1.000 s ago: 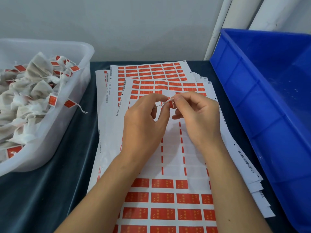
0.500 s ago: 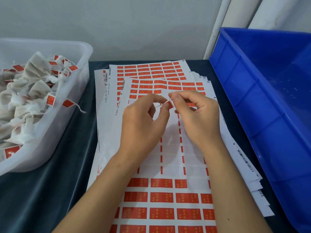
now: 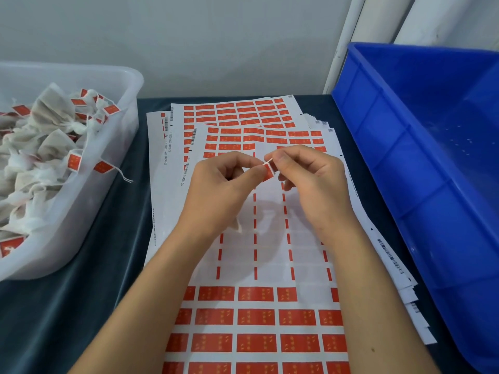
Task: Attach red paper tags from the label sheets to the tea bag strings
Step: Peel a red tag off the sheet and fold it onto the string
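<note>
While both hands meet above sheet (image 3: 270, 255): tag (image 3: 269, 170) pinched between left hand (image 3: 218, 193) and right hand (image 3: 310, 182) fingertips, string end poking up-left; tag equally near both, long axis near-vertical.

- Ahead of us stands a plain pale grey wall (image 3: 189, 44), smooth and evenly lit, with no hard shadows on it.
- At the upper right we see white pipes or mouldings (image 3: 348, 44) running up the wall at a slant; we cannot tell which they are.
- Below the wall lies our desk (image 3: 81, 306), covered in a dark blue-grey surface that looks like cloth, with soft folds near its left side.
- The desk's far edge meets the wall directly.
- The light is soft and diffuse, and it gives a faint sheen on the desk's near left corner.
</note>
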`<state>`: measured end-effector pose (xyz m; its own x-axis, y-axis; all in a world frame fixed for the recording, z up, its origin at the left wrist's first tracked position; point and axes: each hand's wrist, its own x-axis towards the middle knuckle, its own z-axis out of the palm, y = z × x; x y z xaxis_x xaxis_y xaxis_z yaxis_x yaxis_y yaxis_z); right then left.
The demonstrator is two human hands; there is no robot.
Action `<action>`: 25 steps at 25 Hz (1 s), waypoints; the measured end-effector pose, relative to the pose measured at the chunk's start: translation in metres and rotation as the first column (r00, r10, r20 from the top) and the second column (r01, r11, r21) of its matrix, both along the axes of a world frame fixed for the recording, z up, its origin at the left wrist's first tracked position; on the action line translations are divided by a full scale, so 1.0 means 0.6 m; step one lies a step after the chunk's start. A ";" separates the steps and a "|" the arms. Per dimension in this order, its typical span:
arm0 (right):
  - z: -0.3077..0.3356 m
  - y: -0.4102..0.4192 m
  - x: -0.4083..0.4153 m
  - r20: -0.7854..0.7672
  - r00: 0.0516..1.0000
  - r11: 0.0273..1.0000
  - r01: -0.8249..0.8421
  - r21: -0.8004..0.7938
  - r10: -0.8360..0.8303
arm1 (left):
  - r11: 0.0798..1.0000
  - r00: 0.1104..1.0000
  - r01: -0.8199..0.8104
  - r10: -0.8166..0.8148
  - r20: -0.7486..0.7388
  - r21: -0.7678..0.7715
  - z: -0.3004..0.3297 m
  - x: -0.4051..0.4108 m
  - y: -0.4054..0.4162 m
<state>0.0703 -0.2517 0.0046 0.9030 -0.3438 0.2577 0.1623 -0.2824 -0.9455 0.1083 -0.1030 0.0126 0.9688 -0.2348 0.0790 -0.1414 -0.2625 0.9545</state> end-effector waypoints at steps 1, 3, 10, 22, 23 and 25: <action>0.000 0.001 0.000 -0.003 1.000 1.000 0.001 0.006 -0.001 | 1.000 1.000 0.004 -0.004 -0.012 0.003 0.000 0.001 0.000; 0.001 0.001 -0.001 -0.006 1.000 1.000 0.003 0.015 -0.003 | 1.000 1.000 0.006 -0.006 -0.030 0.011 -0.001 0.003 0.000; 0.001 0.003 -0.001 -0.023 1.000 1.000 0.008 0.024 -0.007 | 1.000 0.997 0.001 0.000 -0.071 0.020 0.002 0.001 -0.001; -0.002 0.002 0.001 -0.025 1.000 1.000 0.012 0.018 -0.011 | 1.000 0.997 0.001 0.001 -0.074 0.020 0.001 0.002 -0.003; -0.002 0.002 0.001 -0.026 1.000 1.000 0.012 0.019 -0.011 | 1.000 0.998 0.000 0.001 -0.070 0.022 0.000 0.002 -0.003; -0.003 0.001 0.001 -0.031 0.999 1.000 0.007 0.025 -0.006 | 1.000 0.998 -0.007 0.008 -0.066 0.023 -0.002 0.003 -0.003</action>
